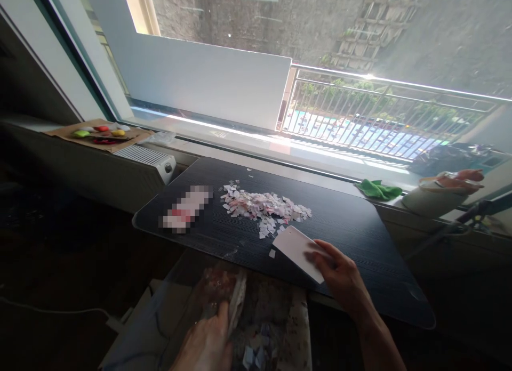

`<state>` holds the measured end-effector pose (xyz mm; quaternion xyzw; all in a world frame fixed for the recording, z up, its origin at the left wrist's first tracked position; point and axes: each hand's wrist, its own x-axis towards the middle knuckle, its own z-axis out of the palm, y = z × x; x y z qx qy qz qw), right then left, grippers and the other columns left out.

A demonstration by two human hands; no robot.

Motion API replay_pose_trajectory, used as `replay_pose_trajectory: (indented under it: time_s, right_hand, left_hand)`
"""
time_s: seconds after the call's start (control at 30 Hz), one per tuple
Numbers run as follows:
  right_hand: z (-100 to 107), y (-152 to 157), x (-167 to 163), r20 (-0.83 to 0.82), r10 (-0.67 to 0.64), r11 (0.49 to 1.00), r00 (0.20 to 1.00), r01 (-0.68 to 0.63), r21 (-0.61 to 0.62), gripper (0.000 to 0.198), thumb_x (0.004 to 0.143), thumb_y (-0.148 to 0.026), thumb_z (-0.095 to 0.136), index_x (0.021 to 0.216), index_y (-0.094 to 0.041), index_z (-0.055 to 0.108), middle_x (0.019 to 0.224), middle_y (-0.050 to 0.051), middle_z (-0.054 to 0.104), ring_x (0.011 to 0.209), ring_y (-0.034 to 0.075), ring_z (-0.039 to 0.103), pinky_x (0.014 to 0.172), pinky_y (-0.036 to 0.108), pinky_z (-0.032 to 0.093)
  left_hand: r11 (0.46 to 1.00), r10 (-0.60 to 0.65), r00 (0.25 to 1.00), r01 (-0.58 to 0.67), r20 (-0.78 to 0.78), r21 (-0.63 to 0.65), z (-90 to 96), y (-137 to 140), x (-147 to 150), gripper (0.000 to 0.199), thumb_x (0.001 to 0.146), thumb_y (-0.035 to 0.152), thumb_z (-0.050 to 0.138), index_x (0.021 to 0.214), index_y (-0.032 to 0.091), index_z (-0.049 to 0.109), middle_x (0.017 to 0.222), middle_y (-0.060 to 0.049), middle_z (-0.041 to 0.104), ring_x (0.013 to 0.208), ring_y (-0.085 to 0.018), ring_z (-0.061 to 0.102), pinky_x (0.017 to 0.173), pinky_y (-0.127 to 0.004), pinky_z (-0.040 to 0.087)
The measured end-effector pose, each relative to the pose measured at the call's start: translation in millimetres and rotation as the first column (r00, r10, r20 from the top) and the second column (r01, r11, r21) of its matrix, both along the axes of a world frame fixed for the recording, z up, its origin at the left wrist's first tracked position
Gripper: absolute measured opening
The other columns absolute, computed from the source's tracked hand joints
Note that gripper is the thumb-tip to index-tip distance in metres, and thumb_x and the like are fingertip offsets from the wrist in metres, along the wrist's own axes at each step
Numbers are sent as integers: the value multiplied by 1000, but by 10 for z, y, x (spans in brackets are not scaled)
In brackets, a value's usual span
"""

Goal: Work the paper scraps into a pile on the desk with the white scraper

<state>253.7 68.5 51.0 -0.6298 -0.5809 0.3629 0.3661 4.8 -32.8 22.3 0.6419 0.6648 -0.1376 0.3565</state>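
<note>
My right hand (338, 272) is closed on the near end of a stiff white card (298, 248), thumb and fingers on opposite faces. The card is tilted over the dark tabletop (344, 222), its far edge close to a heap of small paper scraps (264, 203). One loose scrap (272, 253) lies apart, left of the card. Below the table's near edge, my left hand (208, 341) grips the rim of a clear plastic bag (238, 296). Some paper pieces (256, 355) show low inside the bag. The fingertips of my left hand are partly hidden.
A blurred-out pale and red item (186, 208) lies on the table's left. Along the sill stand a green cloth (378, 190) and a pale container (434, 195). At left are a radiator (148, 160) and brown paper (88, 134) with coloured items on it.
</note>
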Motion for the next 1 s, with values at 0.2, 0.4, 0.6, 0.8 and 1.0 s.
replay_pose_trajectory:
  time_s: [0.2,0.4,0.6,0.8,1.0]
  right_hand:
    - [84,-56,90,11,-58,997,998,58,-51,41,67,-42,62,100,-17,67,79,6,71,68,21,66,56,27,52]
    - [-122,103,128,-47,-126,990,991,123,-63,50,64,-47,64,102,-15,66,79,5,68,66,18,62,56,26,50]
    - [-200,151,16,-166,37,981,985,-67,-180,47,63,-44,67,101,-16,66,80,4,68,67,17,61,57,25,49]
    - [-50,47,46,-153,123,956,980,-159,-247,45,64,-41,66,102,-16,66,77,4,68,64,16,60,52,24,47]
    - [37,181,-116,-42,-101,995,994,101,-16,47,66,-44,62,102,-15,65,74,3,66,62,15,59,54,25,47]
  left_hand:
    - [998,17,1000,-15,26,-63,39,71,-5,50,74,11,39,124,11,42,106,-14,64,98,-24,60,81,-32,43]
    - [1000,15,1000,-15,-5,-5,22,46,-15,52,77,13,36,128,9,38,112,-15,61,106,-24,55,89,-33,38]
    - [1000,5,1000,-5,-10,22,17,12,-35,53,78,13,34,130,6,34,106,-15,63,101,-26,57,83,-34,40]
    - [1000,25,1000,-25,-3,-11,62,40,-32,49,77,12,35,125,7,38,104,-16,63,100,-27,58,82,-35,40]
    - [1000,-14,1000,14,4,27,-5,42,-28,44,76,13,36,119,10,42,101,-15,63,98,-27,58,81,-35,41]
